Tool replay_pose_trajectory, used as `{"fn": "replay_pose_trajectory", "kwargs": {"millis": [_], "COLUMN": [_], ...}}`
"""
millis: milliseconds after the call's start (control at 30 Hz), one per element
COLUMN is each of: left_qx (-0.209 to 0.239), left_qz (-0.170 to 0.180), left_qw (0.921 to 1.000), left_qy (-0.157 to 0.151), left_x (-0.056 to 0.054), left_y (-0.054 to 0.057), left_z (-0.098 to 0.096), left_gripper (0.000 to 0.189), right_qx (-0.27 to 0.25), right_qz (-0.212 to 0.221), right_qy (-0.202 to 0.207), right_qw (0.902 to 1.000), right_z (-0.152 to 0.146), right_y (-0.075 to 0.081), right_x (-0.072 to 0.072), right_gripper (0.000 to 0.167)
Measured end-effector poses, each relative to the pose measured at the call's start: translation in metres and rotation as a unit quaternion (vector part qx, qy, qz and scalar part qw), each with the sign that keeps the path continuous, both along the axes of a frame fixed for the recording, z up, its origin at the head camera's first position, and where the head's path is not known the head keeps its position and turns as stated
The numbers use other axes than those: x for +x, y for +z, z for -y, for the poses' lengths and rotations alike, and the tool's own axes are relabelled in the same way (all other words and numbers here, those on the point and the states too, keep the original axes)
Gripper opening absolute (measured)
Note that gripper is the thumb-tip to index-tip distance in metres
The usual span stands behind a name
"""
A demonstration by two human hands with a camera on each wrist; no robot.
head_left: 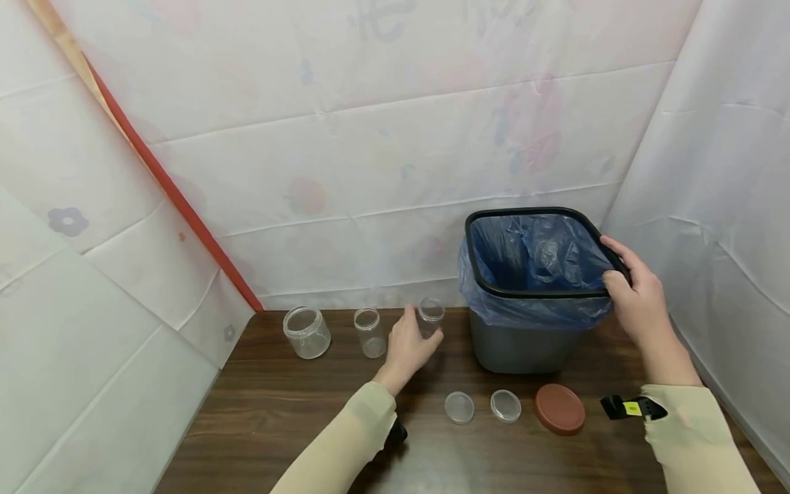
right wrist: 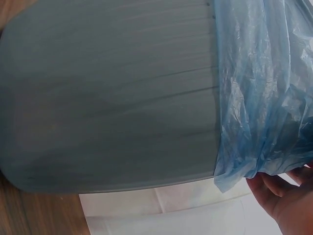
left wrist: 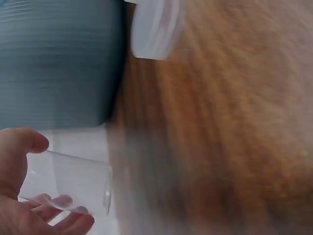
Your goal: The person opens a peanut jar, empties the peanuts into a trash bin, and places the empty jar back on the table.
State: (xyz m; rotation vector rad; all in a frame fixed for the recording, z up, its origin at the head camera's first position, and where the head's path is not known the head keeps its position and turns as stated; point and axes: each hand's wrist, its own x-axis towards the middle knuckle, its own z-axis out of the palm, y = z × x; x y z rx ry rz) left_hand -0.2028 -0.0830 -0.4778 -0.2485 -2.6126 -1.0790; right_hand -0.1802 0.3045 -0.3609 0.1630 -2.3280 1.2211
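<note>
My left hand [head_left: 409,348] is round a small clear jar [head_left: 431,311] that has no lid on, just left of the bin. In the left wrist view the thumb lies on one side of this jar [left wrist: 73,182] and the fingers curl along the other. My right hand [head_left: 640,300] grips the black rim [head_left: 617,264] of a grey trash bin [head_left: 524,348] at its right side. A blue bag [head_left: 549,312] lines the bin and folds down over its outside. In the right wrist view, fingertips [right wrist: 266,188] press at the bag's edge.
Left of my left hand stand another slim clear jar [head_left: 370,336] and a wider clear jar [head_left: 307,334], both uncovered. Two clear lids [head_left: 459,407] and a reddish-brown lid [head_left: 559,409] lie in front of the bin on the wooden table [head_left: 265,412]. Hanging white sheets [head_left: 382,171] enclose the back and sides.
</note>
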Motion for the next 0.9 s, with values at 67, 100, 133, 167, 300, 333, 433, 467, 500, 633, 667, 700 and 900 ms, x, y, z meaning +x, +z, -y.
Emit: {"fn": "replay_pose_trajectory", "kwargs": {"millis": [67,100,133,167,300,333,433,467,500,633,667,700,900], "left_qx": [0.003,0.003,0.001,0.0,-0.006,-0.008,-0.006,-0.004,-0.002,-0.002,-0.006,-0.012,-0.059], "left_qz": [0.001,0.002,0.004,0.008,0.019,0.019,0.016,0.014,0.014,0.003,0.007,0.011,0.073], "left_qw": [1.0,1.0,1.0,1.0,0.9997,0.9997,0.9998,0.9998,0.9999,1.0,0.9999,0.9998,0.9946], "left_qy": [-0.002,-0.001,0.001,0.003,0.014,0.015,0.012,0.009,0.007,-0.007,-0.01,-0.014,-0.046], "left_x": [0.0,0.001,0.001,0.002,0.004,0.004,0.004,0.005,0.005,0.007,0.008,0.01,0.034], "left_y": [-0.004,-0.005,-0.007,-0.008,-0.012,-0.014,-0.017,-0.019,-0.02,-0.031,-0.031,-0.03,0.0], "left_z": [0.0,0.001,0.001,0.001,0.003,0.003,0.004,0.005,0.006,0.01,0.011,0.012,0.021], "left_gripper": [0.056,0.057,0.057,0.058,0.058,0.058,0.059,0.061,0.063,0.077,0.08,0.083,0.086], "right_qx": [-0.002,-0.003,-0.004,-0.004,-0.002,-0.002,-0.002,-0.004,-0.004,-0.001,-0.001,0.0,0.01], "right_qz": [-0.001,-0.001,0.0,0.0,0.003,0.002,0.0,-0.001,0.0,0.005,0.006,0.007,0.027], "right_qy": [0.0,0.0,-0.001,-0.001,-0.004,-0.003,-0.002,-0.001,-0.001,-0.002,-0.003,-0.005,0.016], "right_qw": [1.0,1.0,1.0,1.0,1.0,1.0,1.0,1.0,1.0,1.0,1.0,1.0,0.9995], "right_z": [0.0,0.0,0.0,0.0,0.001,0.001,0.001,0.001,0.001,0.0,-0.001,-0.002,-0.01], "right_y": [0.0,0.0,0.001,0.001,0.001,0.001,0.001,0.002,0.002,0.002,0.002,0.002,0.001], "right_x": [0.0,0.0,0.0,0.0,0.0,0.0,0.001,0.002,0.002,0.002,0.002,0.002,0.002], "right_gripper": [0.06,0.06,0.06,0.06,0.06,0.059,0.059,0.06,0.06,0.06,0.06,0.06,0.06]}}
